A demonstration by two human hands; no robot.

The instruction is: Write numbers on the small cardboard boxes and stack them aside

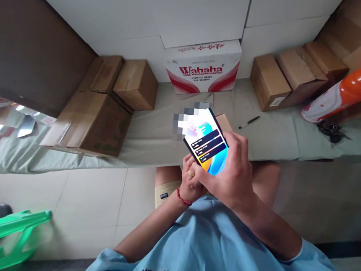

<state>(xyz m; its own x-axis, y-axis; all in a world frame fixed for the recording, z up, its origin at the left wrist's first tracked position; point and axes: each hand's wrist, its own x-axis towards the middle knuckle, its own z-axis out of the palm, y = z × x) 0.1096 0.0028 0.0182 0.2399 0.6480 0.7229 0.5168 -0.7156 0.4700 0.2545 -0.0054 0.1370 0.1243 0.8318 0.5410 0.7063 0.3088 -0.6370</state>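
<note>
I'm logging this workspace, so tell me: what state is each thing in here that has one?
phone: screen lit, tilted, held above the table edge.
left hand: closed on phone's lower end.
right hand: gripping phone's side.
brown box: closed, on the table.
Wahaha carton: standing upright.
pen: lying flat on the table.
orange-white canister: lying on its side.

Desk (275, 137), pale green cloth cover, set against a white wall. Left end: one large brown carton (89, 123) at the front edge, two smaller cartons (102, 74) (136, 84) just behind it, side by side. Back centre: white "Wahaha" carton (203, 68); right: row of three brown boxes (269, 82), black pen (249, 122) near them on the cloth, orange-and-white glossy object (345, 93), bunch of dark keys (331, 131) just beside it, and a small brown box (224, 121), partly hidden.
</note>
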